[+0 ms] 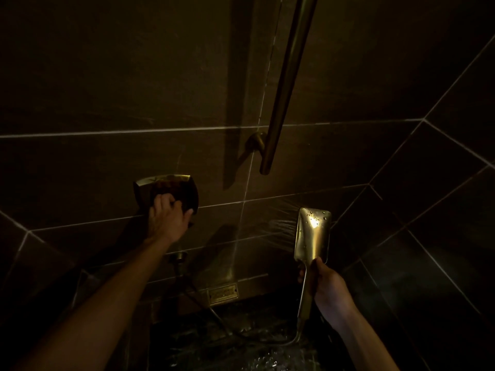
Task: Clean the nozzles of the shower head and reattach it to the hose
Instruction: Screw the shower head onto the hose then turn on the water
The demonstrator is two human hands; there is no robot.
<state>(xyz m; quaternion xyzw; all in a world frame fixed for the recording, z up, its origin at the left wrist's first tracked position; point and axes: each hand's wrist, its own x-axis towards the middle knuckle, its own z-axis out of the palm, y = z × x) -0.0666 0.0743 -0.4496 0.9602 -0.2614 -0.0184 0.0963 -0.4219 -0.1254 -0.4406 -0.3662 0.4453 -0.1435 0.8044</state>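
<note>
A gold rectangular shower head stands upright at right, its wet back toward me, and thin jets spray from it leftward onto the wall. My right hand grips its handle below the head. The hose runs from the handle's foot down and left across the floor to a wall outlet. My left hand holds the knob on the square gold valve plate on the wall at left; the fingers cover the knob.
A gold slide bar hangs on the dark tiled wall above, ending in a bracket. A small gold drain plate sits at the wall's foot. The dark floor below is wet. Tiled walls meet in a corner at right.
</note>
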